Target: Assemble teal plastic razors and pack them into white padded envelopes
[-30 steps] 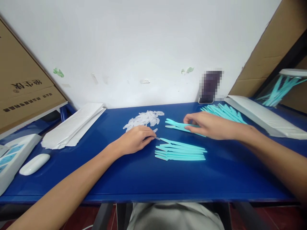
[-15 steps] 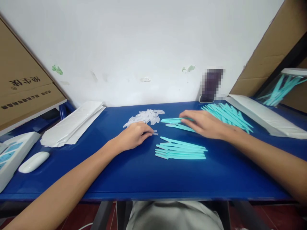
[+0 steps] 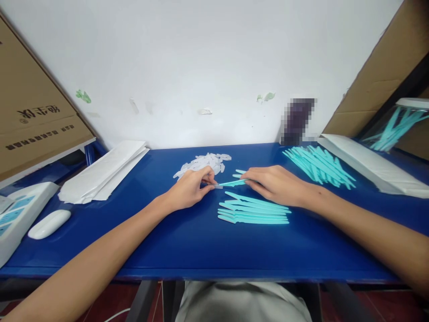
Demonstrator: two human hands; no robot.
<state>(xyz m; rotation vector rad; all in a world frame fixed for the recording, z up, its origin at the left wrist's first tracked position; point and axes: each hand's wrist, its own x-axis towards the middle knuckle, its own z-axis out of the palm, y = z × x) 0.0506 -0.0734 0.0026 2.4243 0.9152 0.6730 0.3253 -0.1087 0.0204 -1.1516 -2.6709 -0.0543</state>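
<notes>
My right hand pinches the handle of a teal eyebrow razor, its blade end pointing left. Between the thumb and fingertips of my left hand is a small clear plastic cap. The razor's tip meets the cap; whether it is inside I cannot tell. Behind my left hand lies a heap of translucent caps. Nearer me, several teal razors lie roughly side by side, blade ends left. Another razor is partly hidden behind my right hand.
A pile of teal razors sits at the back right of the blue table, beside a white package. White bags, a white oval case and a white device are left. A jar of razors is far right.
My right hand has moved left with a razor, bringing its tip to the cap at my left fingertips. My left hand has barely shifted. The view has moved slightly.
</notes>
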